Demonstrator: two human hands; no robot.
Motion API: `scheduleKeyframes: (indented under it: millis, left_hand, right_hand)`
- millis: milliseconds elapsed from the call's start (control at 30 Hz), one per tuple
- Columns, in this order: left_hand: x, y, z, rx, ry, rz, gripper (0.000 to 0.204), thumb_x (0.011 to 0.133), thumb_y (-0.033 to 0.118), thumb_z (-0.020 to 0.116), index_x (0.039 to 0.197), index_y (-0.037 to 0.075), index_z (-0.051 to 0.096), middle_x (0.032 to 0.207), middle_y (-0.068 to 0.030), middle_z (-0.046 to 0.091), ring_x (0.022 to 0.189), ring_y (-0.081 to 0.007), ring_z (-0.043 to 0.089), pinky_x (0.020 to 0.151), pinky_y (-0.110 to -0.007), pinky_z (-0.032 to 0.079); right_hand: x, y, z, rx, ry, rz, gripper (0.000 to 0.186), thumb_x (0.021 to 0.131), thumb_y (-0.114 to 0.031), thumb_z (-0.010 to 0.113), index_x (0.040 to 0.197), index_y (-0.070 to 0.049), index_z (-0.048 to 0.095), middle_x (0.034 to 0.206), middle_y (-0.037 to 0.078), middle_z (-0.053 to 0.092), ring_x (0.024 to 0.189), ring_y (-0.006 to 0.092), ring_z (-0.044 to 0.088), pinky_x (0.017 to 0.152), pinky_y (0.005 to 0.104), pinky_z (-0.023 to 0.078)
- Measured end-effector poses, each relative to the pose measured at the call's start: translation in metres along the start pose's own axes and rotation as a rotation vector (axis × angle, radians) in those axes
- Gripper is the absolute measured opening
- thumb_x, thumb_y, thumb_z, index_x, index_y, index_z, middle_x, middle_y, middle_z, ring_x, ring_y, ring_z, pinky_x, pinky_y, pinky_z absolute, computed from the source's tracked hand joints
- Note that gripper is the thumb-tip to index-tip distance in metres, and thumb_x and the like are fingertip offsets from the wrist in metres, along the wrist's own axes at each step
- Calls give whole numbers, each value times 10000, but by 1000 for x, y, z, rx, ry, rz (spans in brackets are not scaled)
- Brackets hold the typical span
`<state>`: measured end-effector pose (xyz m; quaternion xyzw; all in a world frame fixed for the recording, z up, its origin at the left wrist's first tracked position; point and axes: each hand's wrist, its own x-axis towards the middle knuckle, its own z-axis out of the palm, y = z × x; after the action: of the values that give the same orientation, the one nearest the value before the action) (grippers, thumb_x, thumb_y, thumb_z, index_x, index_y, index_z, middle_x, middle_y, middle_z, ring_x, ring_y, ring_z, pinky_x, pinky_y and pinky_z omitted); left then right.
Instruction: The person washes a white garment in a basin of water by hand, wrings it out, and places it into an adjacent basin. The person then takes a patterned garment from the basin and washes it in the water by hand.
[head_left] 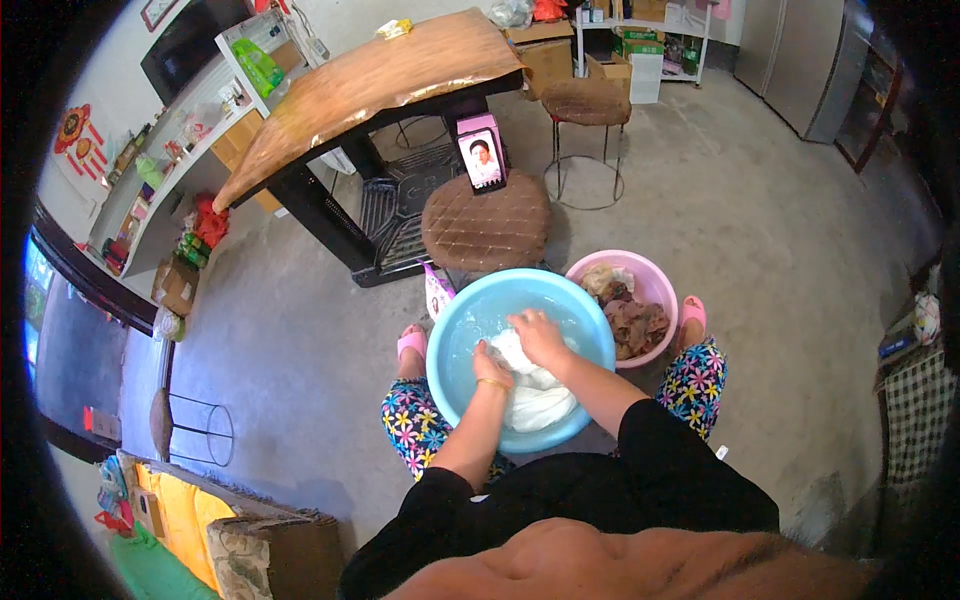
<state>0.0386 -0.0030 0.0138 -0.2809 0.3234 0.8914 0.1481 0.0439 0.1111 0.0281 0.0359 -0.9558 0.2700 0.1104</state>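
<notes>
Two bare hands work in the one view we have, from the head, and we judge the step to be hand-washing: rubbing a white cloth point(540, 410) in the light-blue basin point(600, 330) between the person's knees. The left hand point(494, 370) lies along the cloth's left edge; the right hand point(540, 340) rests across its upper part, fingers bent. They are close but not clasped, and we cannot tell whether either is pinching the fabric.

As we read it, the next move calls for gathering a fresh fold and keeping the wet bulk inside the rim.

The cloth looks soft and sodden, bunched into rounded folds, with cloudy water point(462, 335) beside it. We take the basin for smooth plastic, round and wide-rimmed. Just to its right, a smaller pink basin point(620, 255) holds crumpled brown and tan fabrics point(638, 328). Beyond, we see a brown stool point(488, 232) with a quilted, rounded seat, bearing an upright phone point(481, 160).
</notes>
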Motion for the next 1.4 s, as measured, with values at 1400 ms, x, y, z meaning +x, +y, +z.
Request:
scheduleKeyframes:
  millis: [1400]
  left_hand:
    - [3,-10,-4,58,-156,-235,357,864,254,297,1027,56,546,999,-98,594,920,-264,560,831,-397,427]
  right_hand:
    - [14,-10,3,56,-62,342,185,801,-159,420,934,-94,533,750,167,609,720,352,585,642,454,445]
